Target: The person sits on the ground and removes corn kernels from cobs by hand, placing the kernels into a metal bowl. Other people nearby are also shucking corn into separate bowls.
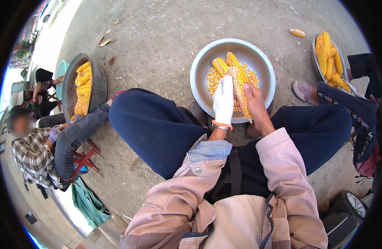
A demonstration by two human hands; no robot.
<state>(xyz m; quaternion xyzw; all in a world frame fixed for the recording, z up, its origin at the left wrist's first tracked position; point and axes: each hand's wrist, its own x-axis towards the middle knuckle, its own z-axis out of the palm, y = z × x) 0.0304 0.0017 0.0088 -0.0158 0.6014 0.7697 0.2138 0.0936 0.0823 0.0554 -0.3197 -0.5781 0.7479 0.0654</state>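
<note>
My left hand [223, 99], in a white glove with an orange cuff, grips a partly shelled corn ear [240, 91] over a metal basin. My bare right hand [255, 99] holds the same ear from the right, thumb along its side. Pale bare cob shows on the ear's left, yellow kernels on its right; I cannot tell whether a second cob is pressed against it. Under my hands, loose kernels [213, 80] and whole corn ears [236, 61] lie in the round basin [201, 59], which stands between my knees. The gloved fingers are partly hidden.
To the left, a person [38, 149] on a red stool sits by a dark tub [99, 81] of corn; another person is beyond. At right stands a basin [315, 59] of ears beside someone's legs. A cob [297, 32] and husk [105, 40] lie on the concrete.
</note>
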